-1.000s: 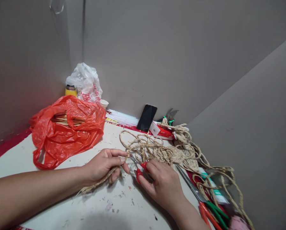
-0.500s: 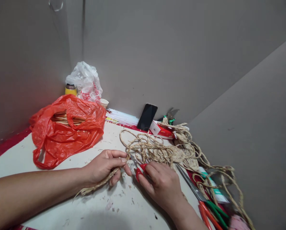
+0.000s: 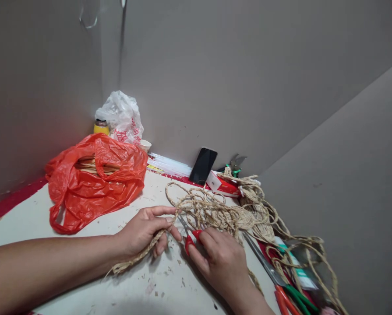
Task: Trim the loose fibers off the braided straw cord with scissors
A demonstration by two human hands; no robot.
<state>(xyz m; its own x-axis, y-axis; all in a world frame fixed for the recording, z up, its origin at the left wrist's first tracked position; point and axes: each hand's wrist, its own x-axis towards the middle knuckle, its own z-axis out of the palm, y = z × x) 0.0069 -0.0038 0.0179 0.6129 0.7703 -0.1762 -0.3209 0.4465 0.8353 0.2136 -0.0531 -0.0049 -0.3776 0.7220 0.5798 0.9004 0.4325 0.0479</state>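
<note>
A braided straw cord runs through my left hand, pinched between thumb and index finger, its frayed end hanging toward my wrist. My right hand is closed on small red-handled scissors, thumb and fingers in the loops. The scissors' blades point up and left, close beside the cord at my left fingertips. Whether the blades touch the cord I cannot tell. Beyond both hands lies a tangled heap of the same cord, spreading to the right.
A red plastic bag with flat straw-coloured pieces sits at left, a white bag and yellow jar behind. A phone leans on the wall near a red box. Large shears lie at right.
The view has shifted slightly, so everything sits a little lower and to the right. The scissors' handles look farther apart, with more blade showing. My left hand keeps its pinch on the cord.
</note>
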